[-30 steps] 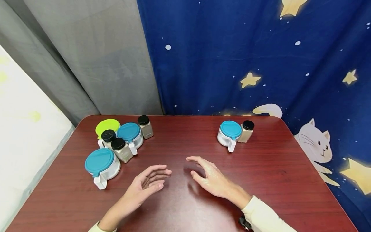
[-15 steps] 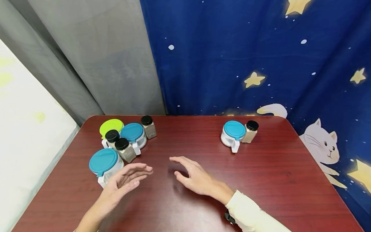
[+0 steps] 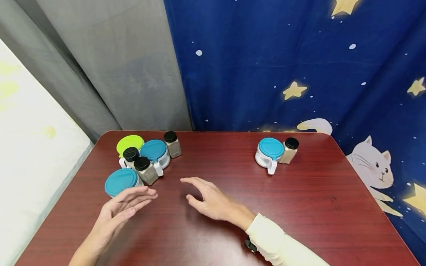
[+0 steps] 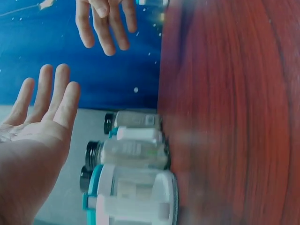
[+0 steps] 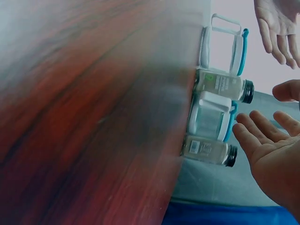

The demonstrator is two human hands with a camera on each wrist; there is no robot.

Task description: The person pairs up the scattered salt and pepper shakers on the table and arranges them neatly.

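The empty left hand (image 3: 114, 212), fingers loosely spread, partly hid the near pot (image 3: 120, 181). Behind that pot crowded more pots (image 3: 154, 149) and bottles (image 3: 149, 174), maybe kept together. Right of it hung the empty right hand (image 3: 209, 201), fingers loosely spread. Far right of it stood one pot (image 3: 271, 147) and one bottle (image 3: 288, 152).

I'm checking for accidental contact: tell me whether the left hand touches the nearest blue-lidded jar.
Apart. The left wrist view shows grey curtain between the left hand and the blue-lidded jar, though they overlap in the head view.

grey curtain (image 3: 133, 74) beside blue curtain (image 3: 233, 81); printed stars (image 3: 294, 91), cat (image 3: 372, 164)
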